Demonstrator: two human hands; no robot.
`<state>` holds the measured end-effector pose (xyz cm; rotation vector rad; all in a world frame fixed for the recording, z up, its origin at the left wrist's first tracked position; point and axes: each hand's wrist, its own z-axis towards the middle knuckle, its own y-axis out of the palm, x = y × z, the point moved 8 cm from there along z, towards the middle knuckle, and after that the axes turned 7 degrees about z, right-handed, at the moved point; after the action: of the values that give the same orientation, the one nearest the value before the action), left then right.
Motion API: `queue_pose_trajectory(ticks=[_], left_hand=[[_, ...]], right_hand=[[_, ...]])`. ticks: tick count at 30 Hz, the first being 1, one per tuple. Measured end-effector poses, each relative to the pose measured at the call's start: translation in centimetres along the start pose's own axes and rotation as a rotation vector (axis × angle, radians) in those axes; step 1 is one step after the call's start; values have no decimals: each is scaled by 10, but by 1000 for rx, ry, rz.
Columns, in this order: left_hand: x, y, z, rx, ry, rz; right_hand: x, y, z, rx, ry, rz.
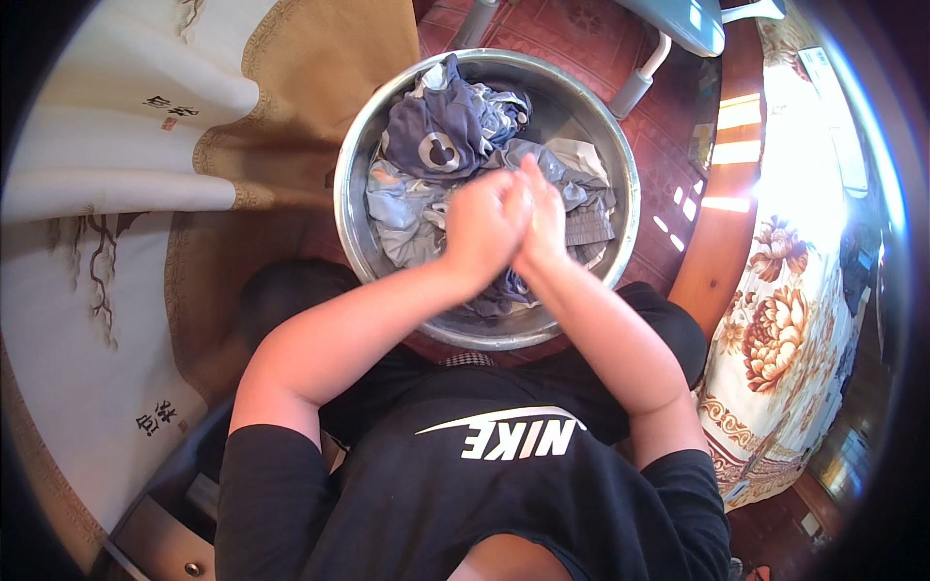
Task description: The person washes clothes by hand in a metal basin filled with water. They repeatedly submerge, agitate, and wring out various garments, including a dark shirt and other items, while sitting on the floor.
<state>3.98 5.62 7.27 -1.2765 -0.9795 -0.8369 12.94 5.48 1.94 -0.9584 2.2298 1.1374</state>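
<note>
My left hand (484, 221) and my right hand (543, 214) meet above a round metal basin (349, 218), pressed against each other. The left one looks curled, the other has its fingers extended. Whether something small lies between the palms is hidden. Below them the basin holds wet clothes: a dark blue garment with a white round print (429, 131) at the back left, light grey-blue cloth (396, 210) at the left, and a grey garment with a ribbed band (590, 226) at the right. More dark cloth (501, 294) shows under my wrists.
Pale curtains with a brown patterned border (131, 192) hang at the left. A grey plastic-and-metal stool or chair (683, 25) stands behind the basin on the red tiled floor (574, 29). Along the right runs a wooden edge (719, 240) beside a flower-patterned cloth (774, 327).
</note>
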Motion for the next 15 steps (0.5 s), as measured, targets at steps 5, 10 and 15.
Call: queue_pose_trajectory(ticks=[5, 10, 15], left_hand=[[7, -15, 8, 51, 89, -21], [15, -5, -3, -26, 160, 71], [22, -13, 6, -12, 180, 38]], right_hand=[[-16, 26, -28, -125, -264, -150], [2, -1, -5, -84, 75, -96], [-12, 16, -27, -36, -195, -30]])
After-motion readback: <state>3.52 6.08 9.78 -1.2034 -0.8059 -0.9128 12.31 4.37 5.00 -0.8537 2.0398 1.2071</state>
